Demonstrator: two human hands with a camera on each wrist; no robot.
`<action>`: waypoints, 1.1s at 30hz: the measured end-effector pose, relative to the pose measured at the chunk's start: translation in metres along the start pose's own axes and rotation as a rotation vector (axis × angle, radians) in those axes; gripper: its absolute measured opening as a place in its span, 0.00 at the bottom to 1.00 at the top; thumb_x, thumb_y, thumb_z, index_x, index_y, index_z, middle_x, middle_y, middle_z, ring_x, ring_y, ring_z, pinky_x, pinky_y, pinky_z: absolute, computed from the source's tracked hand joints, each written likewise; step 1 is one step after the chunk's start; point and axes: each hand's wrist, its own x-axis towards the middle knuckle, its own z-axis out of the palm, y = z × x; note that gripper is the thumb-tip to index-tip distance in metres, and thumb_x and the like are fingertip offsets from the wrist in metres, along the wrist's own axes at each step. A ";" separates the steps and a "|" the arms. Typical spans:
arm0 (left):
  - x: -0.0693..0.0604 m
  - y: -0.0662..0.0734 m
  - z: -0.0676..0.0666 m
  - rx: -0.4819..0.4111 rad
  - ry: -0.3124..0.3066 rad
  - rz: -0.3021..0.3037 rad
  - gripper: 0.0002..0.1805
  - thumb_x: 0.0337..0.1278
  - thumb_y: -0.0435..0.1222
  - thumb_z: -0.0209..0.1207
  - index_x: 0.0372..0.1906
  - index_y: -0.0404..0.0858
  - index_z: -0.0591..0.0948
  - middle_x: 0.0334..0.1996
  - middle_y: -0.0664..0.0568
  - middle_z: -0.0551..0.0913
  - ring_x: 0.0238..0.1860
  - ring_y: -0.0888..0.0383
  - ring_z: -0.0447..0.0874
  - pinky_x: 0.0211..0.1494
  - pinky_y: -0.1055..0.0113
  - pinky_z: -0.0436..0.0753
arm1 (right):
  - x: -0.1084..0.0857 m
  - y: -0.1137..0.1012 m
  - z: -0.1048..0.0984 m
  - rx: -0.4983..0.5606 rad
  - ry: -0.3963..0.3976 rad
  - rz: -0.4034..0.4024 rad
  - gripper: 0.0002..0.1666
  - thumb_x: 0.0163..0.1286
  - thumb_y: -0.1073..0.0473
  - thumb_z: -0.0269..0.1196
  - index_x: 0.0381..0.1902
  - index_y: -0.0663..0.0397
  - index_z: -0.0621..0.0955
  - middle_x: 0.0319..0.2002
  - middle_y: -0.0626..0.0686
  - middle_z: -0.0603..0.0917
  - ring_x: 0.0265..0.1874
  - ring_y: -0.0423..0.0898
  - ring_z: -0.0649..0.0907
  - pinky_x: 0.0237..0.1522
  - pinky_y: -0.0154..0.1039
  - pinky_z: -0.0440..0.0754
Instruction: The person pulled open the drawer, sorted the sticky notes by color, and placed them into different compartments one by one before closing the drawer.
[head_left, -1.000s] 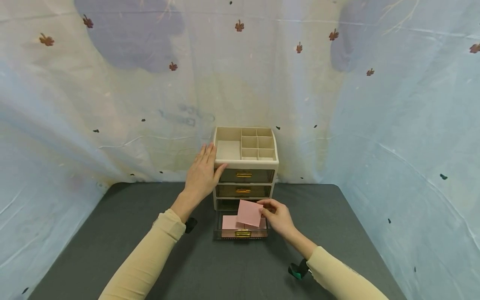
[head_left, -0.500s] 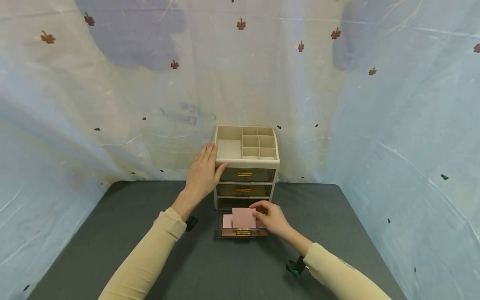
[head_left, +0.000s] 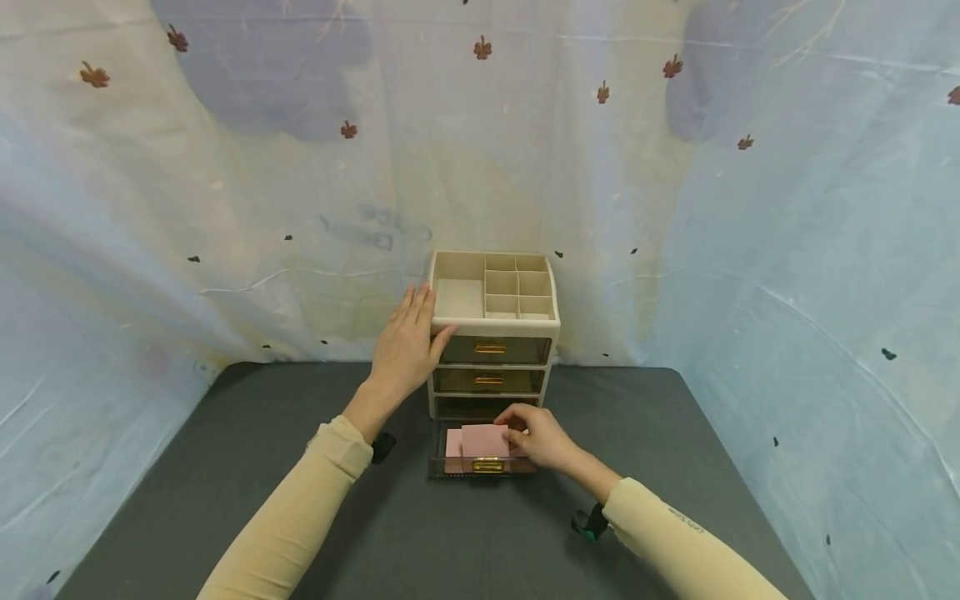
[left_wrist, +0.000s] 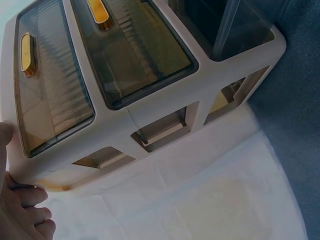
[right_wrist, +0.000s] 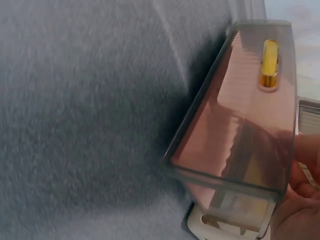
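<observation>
A cream desktop drawer organizer [head_left: 495,323] stands at the table's far edge, its lowest clear drawer [head_left: 439,467] pulled out. My left hand [head_left: 405,346] rests against the organizer's upper left side, fingers straight and thumb across the front edge; in the left wrist view, part of the left hand [left_wrist: 25,210] shows at the corner. My right hand [head_left: 543,437] reaches over the drawer's right side and pinches the right edge of a pink square sticky note [head_left: 484,440]. Another pink paper [head_left: 453,444] lies to its left in the drawer. The right wrist view shows the drawer front [right_wrist: 240,105] beside my right hand [right_wrist: 300,210].
Two upper drawers with gold handles, the top one [head_left: 491,348] and the middle one [head_left: 488,381], are closed. Divided compartments [head_left: 519,283] form the organizer's top. The dark grey table [head_left: 480,542] extends around it, with a patterned cloth backdrop [head_left: 480,167] behind.
My right hand has lowered and moved slightly left, bringing the pink sticky note from above the drawer down into it. My left hand has stayed on the organizer.
</observation>
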 end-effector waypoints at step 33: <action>0.001 -0.001 0.002 0.016 0.014 0.006 0.42 0.81 0.53 0.50 0.81 0.28 0.56 0.82 0.37 0.53 0.83 0.40 0.47 0.80 0.42 0.58 | 0.025 0.020 0.000 -0.547 -0.143 -0.276 0.15 0.64 0.60 0.77 0.49 0.55 0.90 0.42 0.53 0.87 0.35 0.44 0.86 0.34 0.37 0.86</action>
